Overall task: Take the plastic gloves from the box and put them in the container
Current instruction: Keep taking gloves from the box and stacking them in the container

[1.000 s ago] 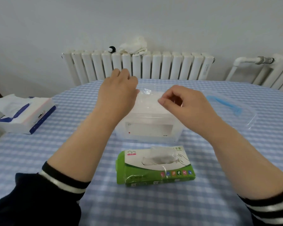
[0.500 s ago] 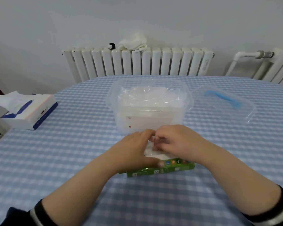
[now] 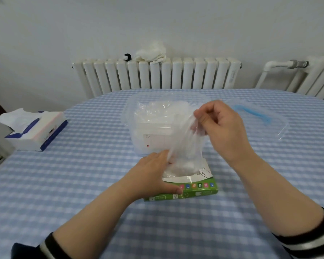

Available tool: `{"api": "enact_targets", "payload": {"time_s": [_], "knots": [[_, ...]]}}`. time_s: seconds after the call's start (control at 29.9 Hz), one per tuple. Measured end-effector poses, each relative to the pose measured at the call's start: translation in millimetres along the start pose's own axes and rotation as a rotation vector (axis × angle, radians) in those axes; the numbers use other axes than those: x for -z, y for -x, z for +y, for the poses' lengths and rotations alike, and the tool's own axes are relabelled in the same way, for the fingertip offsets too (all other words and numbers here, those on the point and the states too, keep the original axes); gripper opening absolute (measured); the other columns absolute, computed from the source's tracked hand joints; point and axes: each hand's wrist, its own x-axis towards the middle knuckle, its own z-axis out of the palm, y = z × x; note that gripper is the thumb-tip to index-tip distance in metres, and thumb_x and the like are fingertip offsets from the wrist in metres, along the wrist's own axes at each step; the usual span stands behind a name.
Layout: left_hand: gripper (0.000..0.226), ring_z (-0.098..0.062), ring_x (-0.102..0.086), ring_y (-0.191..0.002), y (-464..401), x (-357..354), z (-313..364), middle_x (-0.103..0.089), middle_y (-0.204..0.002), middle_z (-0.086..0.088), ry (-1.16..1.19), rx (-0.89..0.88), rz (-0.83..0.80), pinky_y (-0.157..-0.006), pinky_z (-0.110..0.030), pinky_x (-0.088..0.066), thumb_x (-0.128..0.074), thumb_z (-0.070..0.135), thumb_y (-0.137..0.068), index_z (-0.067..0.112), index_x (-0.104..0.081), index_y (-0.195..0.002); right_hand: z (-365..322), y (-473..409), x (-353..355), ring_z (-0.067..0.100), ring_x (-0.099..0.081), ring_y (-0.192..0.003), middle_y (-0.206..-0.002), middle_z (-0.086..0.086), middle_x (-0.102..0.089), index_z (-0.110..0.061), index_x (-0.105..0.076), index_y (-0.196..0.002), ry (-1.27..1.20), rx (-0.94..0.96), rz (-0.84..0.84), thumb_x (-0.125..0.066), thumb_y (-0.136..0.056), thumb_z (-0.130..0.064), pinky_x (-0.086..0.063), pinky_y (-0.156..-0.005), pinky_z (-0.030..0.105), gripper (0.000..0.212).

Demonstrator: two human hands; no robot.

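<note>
Glove (image 3: 185, 146), clear plastic, stretched between box and right hand, lower end still in the box slot, upper end raised in front of the container. Right hand (image 3: 220, 128) above and right of box, grip pinching glove top with thumb and curled fingers. Left hand (image 3: 153, 176) lies on the left part of the box, thumb along its front edge, fingers fairly straight, pressing it down; fingertips at the slot, partly hidden behind the glove, touching the film.

Box (image 3: 193, 189) green and white, flat on counter, near edge of view centre, just in front of container. Container (image 3: 150, 131) clear plastic, open top, already holds a pile of clear gloves; small label with red dot on front wall. Lid (image 3: 266, 118) clear with blue handle, lying on counter right of container, partly behind right hand.

Counter (image 3: 82, 184) covered in blue-white check cloth. Tissue pack (image 3: 34, 131) white and blue, far left, well apart from box, tissue sticking up. Radiator (image 3: 157, 75) white, behind counter against wall; white cloth (image 3: 151, 53) bunched on top, small black-and-white item beside it. Second radiator with pipe at right edge. Dark sleeves with white stripes on both forearms.
</note>
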Motion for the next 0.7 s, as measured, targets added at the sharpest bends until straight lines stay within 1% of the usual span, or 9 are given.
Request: {"api": "enact_targets", "payload": {"time_s": [0.13, 0.2, 0.27, 0.33, 0.4, 0.47, 0.53, 0.63, 0.7], "knots": [[0.08, -0.001, -0.044, -0.109, 1.0, 4.1, -4.7, -0.047, -0.121, 0.018, 0.039, 0.004, -0.005, -0.09, -0.021, -0.038, -0.071, 0.069, -0.068, 0.031, -0.043, -0.132, -13.2, -11.1, 7.4, 0.015, -0.059, -0.049, -0.065, 0.005, -0.068, -0.009, -0.057, -0.083, -0.072, 0.027, 0.081, -0.061, -0.093, -0.017, -0.049, -0.052, 0.023, 0.014], [0.082, 0.001, -0.049, -0.116, 0.6, 15.1, -4.6, -0.051, -0.122, 0.024, 0.269, 0.0, 0.017, -0.091, -0.013, -0.04, -0.059, 0.079, -0.067, 0.032, -0.047, -0.134, -15.4, -11.4, 8.6, 0.011, -0.056, -0.048, -0.065, 0.003, -0.068, -0.011, -0.056, -0.082, -0.121, -0.009, 0.072, -0.062, -0.092, -0.015, -0.047, -0.049, 0.022, 0.013], [0.081, 0.005, -0.054, -0.116, -2.0, 27.8, -4.8, -0.06, -0.114, 0.032, 0.62, -0.052, 0.112, -0.09, -0.006, -0.041, -0.045, 0.091, -0.062, 0.038, -0.058, -0.122, -16.6, -11.1, 8.8, 0.012, -0.052, -0.048, -0.065, 0.001, -0.069, -0.015, -0.056, -0.082, -0.139, -0.051, 0.043, -0.064, -0.091, -0.013, -0.045, -0.046, 0.022, 0.012], [0.078, -0.011, -0.061, -0.116, -8.3, 38.9, -8.0, -0.071, -0.104, 0.016, 0.913, -0.008, 0.268, -0.093, -0.018, -0.048, -0.047, 0.093, -0.059, 0.033, -0.071, -0.104, -18.1, -10.6, 10.9, 0.011, -0.048, -0.047, -0.069, 0.002, -0.07, -0.017, -0.055, -0.085, -0.157, -0.063, -0.007, -0.065, -0.089, -0.009, -0.041, -0.045, 0.02, 0.013], [0.084, -0.018, -0.068, -0.103, -5.7, 49.2, -5.8, -0.073, -0.103, 0.001, 0.928, -0.093, 0.464, -0.086, -0.026, -0.055, -0.04, 0.093, -0.064, 0.025, -0.067, -0.105, -20.8, -9.1, 13.2, 0.011, -0.048, -0.051, -0.077, 0.003, -0.068, -0.02, -0.057, -0.091, -0.185, -0.066, -0.052, -0.066, -0.088, -0.006, -0.04, -0.046, 0.018, 0.017], [0.088, -0.016, -0.069, -0.099, -2.7, 57.9, 0.2, -0.073, -0.105, 0.0, 0.934, -0.134, 0.489, -0.083, -0.027, -0.056, -0.039, 0.093, -0.063, 0.022, -0.062, -0.111, -23.4, -7.9, 14.7, 0.014, -0.049, -0.057, -0.08, -0.003, -0.065, -0.022, -0.059, -0.096, -0.219, -0.064, -0.059, -0.067, -0.087, -0.005, -0.041, -0.046, 0.018, 0.021], [0.078, -0.014, -0.068, -0.101, -4.5, 61.6, 9.0, -0.073, -0.107, 0.003, 0.924, -0.085, 0.361, -0.085, -0.025, -0.055, -0.044, 0.085, -0.066, 0.026, -0.058, -0.116, -24.9, -6.9, 15.4, 0.016, -0.05, -0.06, -0.079, -0.01, -0.063, -0.023, -0.06, -0.098, -0.265, -0.067, -0.045, -0.067, -0.086, -0.003, -0.04, -0.046, 0.02, 0.024], [0.06, -0.011, -0.068, -0.101, -10.7, 58.0, 25.7, -0.074, -0.106, 0.003, 0.891, -0.008, 0.141, -0.087, -0.026, -0.052, -0.062, 0.051, -0.074, 0.023, -0.053, -0.125, -25.7, -6.8, 17.2, 0.019, -0.055, -0.068, -0.081, -0.014, -0.062, -0.027, -0.06, -0.099, -0.306, -0.07, 0.006, -0.066, -0.087, -0.003, -0.042, -0.049, 0.02, 0.027], [0.045, -0.011, -0.07, -0.093, -15.9, 56.2, 35.2, -0.075, -0.097, 0.0, 0.962, -0.014, 0.144, -0.08, -0.023, -0.053, -0.069, 0.03, -0.08, 0.019, -0.055, -0.121, -25.7, -8.7, 19.3, 0.015, -0.053, -0.061, -0.081, -0.014, -0.062, -0.027, -0.061, -0.1, -0.315, -0.053, 0.063, -0.066, -0.087, -0.003, -0.043, -0.049, 0.019, 0.027]]}}
